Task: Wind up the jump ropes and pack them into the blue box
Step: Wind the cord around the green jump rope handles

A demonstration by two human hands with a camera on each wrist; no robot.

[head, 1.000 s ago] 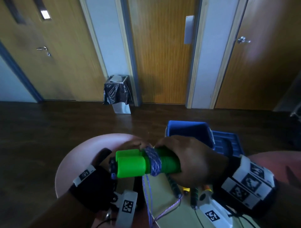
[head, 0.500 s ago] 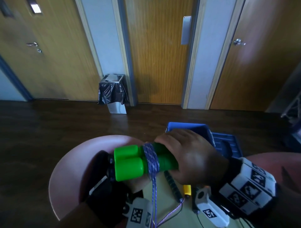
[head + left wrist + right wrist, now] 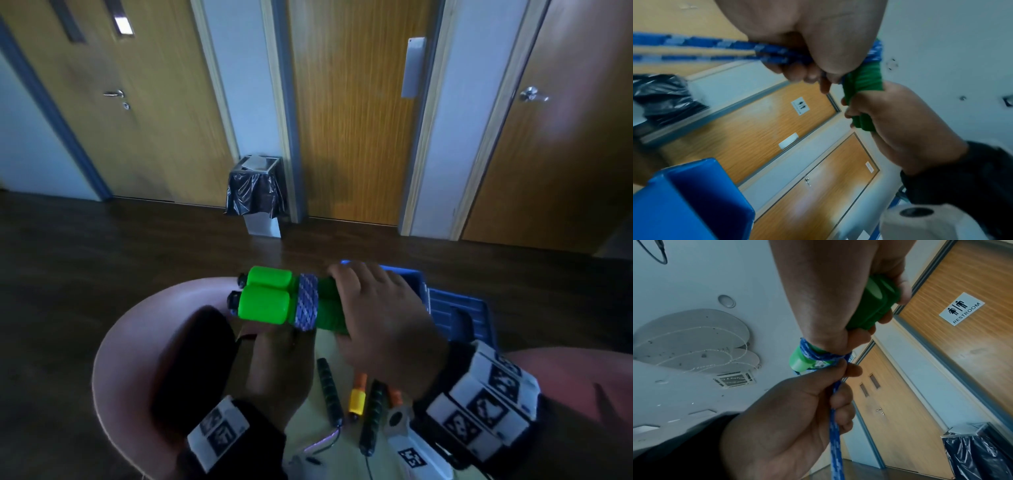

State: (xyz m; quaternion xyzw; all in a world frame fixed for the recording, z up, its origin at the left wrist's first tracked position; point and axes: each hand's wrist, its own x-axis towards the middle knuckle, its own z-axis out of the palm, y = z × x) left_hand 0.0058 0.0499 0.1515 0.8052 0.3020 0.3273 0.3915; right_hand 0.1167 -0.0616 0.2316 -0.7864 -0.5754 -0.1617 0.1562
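Two bright green jump-rope handles lie side by side, held up over the table, with blue-and-white rope wound round their middle. My right hand grips their right end; the right wrist view shows its fingers curled round the green handles. My left hand is just under the handles. It grips the free rope close to the wrap, and two strands of rope run out of its fist. The blue box stands open behind my right hand.
Black-handled ropes and an orange-and-yellow handle lie on the pale table under my wrists. The box's blue lid lies to its right. A pink round seat is at the left. A lined bin stands by the doors.
My left hand has come from behind the handles' left end to beneath them with the rope. The strand that hung down in front is now hidden. The bundle sits higher in view.
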